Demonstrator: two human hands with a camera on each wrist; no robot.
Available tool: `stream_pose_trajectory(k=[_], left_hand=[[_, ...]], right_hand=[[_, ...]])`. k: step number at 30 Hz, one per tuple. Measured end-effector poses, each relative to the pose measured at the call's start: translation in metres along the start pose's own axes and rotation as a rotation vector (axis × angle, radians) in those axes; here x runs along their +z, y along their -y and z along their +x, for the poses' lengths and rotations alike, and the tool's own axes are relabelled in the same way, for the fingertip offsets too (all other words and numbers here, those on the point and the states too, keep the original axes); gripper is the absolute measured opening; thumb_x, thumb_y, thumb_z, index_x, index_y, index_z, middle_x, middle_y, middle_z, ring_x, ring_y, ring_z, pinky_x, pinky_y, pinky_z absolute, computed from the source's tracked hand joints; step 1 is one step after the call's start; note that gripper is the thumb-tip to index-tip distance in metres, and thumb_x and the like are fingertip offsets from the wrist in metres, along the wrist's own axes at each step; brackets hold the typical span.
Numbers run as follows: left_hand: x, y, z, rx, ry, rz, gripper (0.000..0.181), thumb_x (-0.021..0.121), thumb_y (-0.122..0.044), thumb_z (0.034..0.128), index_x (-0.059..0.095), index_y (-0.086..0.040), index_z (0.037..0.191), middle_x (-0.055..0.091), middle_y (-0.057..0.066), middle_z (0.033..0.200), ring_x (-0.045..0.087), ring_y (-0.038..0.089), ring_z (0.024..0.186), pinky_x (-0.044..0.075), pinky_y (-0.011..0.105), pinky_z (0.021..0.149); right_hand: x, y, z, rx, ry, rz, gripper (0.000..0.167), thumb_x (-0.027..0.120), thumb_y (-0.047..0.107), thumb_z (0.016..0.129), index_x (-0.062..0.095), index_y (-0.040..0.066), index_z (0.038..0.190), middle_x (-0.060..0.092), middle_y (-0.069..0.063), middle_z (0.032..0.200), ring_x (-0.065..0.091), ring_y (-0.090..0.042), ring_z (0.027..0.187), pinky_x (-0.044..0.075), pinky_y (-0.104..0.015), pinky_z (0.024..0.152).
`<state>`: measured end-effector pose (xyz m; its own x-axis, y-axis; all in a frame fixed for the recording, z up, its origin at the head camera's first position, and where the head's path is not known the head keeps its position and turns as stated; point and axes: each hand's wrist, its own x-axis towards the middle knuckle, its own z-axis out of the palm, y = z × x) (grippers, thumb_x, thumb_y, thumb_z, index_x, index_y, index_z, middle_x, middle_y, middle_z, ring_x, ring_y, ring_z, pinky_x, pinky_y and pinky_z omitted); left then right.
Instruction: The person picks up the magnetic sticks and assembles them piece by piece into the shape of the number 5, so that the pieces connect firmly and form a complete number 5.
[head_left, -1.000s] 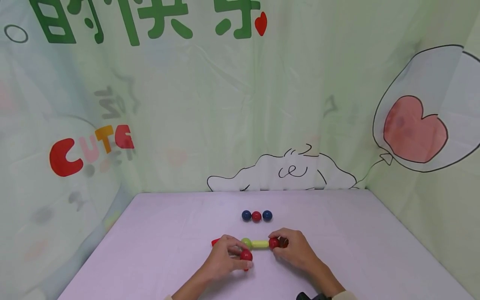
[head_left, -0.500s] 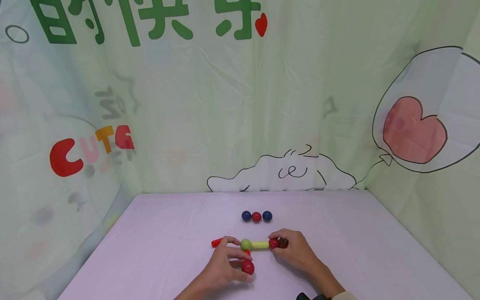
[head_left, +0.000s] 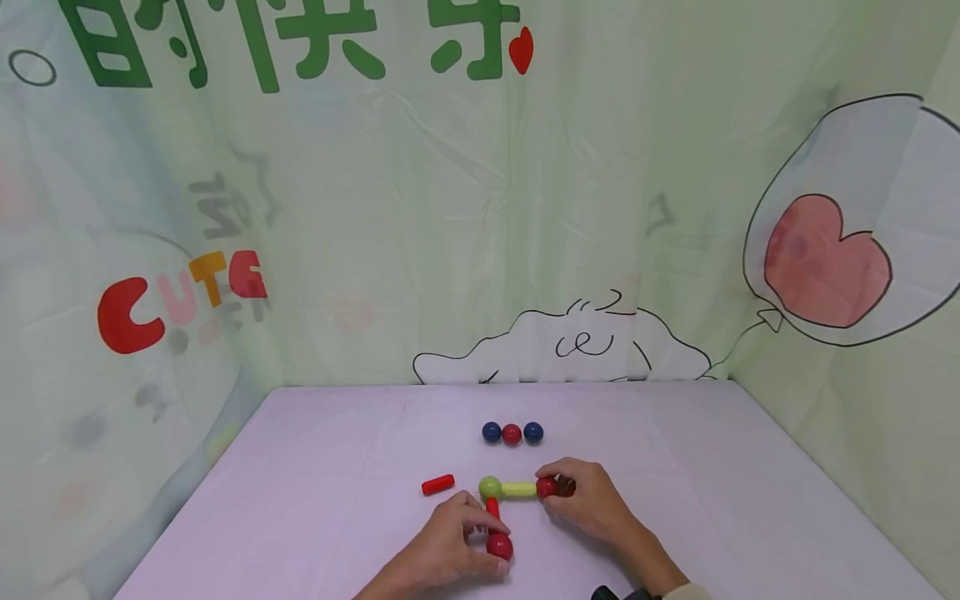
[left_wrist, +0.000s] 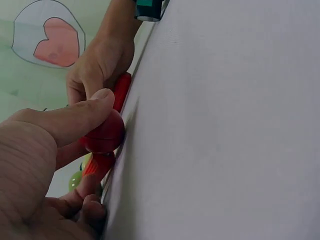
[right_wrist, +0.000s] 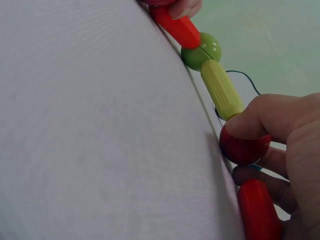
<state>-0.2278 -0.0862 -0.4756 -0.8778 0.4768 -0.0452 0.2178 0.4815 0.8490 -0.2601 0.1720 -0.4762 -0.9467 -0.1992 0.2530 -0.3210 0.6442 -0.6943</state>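
Note:
In the head view, my left hand (head_left: 468, 546) pinches a red ball (head_left: 499, 547) between thumb and fingers. From that ball a red rod (head_left: 492, 508) runs to a green ball (head_left: 490, 488). A yellow rod (head_left: 518, 489) leads on from the green ball to a second red ball (head_left: 547, 487), which my right hand (head_left: 588, 496) grips by its sides. The right wrist view shows another red rod (right_wrist: 260, 210) beside the right fingers; whether it touches that ball is hidden. One loose red rod (head_left: 438, 484) lies left of the green ball.
Farther back on the pale tabletop (head_left: 360, 442), a blue ball (head_left: 491, 432), a red ball (head_left: 512, 434) and another blue ball (head_left: 533, 432) sit in a row. A printed curtain (head_left: 390, 208) stands behind the table and along its sides.
My left hand has drawn toward me with its red ball, exposing the red rod below the green ball and the loose red rod at left. My right hand stays in place.

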Motion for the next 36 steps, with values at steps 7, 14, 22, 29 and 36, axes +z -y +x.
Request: stream_pose_trajectory(k=[7,14,22,29,36], left_hand=[[-0.005,-0.003,0.002,0.012,0.102,0.09,0.024,0.085,-0.026,0.0826,0.077,-0.032,0.105,0.06,-0.01,0.09,0.052,0.011,0.089,0.046,0.025,0.069],[-0.005,-0.008,0.004,-0.004,0.126,0.16,0.023,0.083,-0.025,0.083,0.073,-0.029,0.103,0.059,-0.01,0.089,0.053,0.01,0.087,0.047,0.025,0.071],[-0.007,-0.009,0.002,0.001,0.109,0.127,0.027,0.085,-0.018,0.0801,0.068,-0.028,0.098,0.059,-0.007,0.088,0.055,0.011,0.085,0.05,0.024,0.07],[-0.01,-0.008,0.001,0.041,0.125,0.112,0.029,0.086,-0.017,0.0798,0.068,-0.029,0.099,0.06,-0.009,0.088,0.055,0.009,0.084,0.05,0.022,0.071],[-0.015,-0.007,0.003,0.079,0.171,0.114,0.03,0.085,-0.018,0.0804,0.07,-0.027,0.105,0.061,-0.009,0.087,0.054,0.007,0.082,0.048,0.021,0.07]], right_hand=[[0.001,-0.001,0.001,0.004,0.003,-0.007,0.028,0.079,0.008,0.079,0.077,0.016,0.106,0.066,0.008,0.09,0.055,-0.013,0.078,0.049,-0.024,0.069],[0.002,0.0,0.0,0.017,-0.003,-0.006,0.028,0.079,0.008,0.079,0.077,0.017,0.105,0.067,0.008,0.091,0.055,-0.013,0.079,0.048,-0.024,0.07],[0.002,0.0,0.001,0.014,-0.004,-0.005,0.029,0.079,0.007,0.078,0.077,0.016,0.105,0.067,0.007,0.092,0.055,-0.014,0.08,0.048,-0.025,0.07],[0.002,-0.001,0.0,0.013,0.001,-0.005,0.029,0.079,0.007,0.078,0.077,0.016,0.106,0.066,0.007,0.092,0.054,-0.014,0.081,0.048,-0.025,0.069],[0.002,0.0,0.0,0.011,0.016,-0.01,0.031,0.079,0.008,0.078,0.077,0.016,0.108,0.066,0.007,0.092,0.055,-0.014,0.081,0.048,-0.025,0.07]])
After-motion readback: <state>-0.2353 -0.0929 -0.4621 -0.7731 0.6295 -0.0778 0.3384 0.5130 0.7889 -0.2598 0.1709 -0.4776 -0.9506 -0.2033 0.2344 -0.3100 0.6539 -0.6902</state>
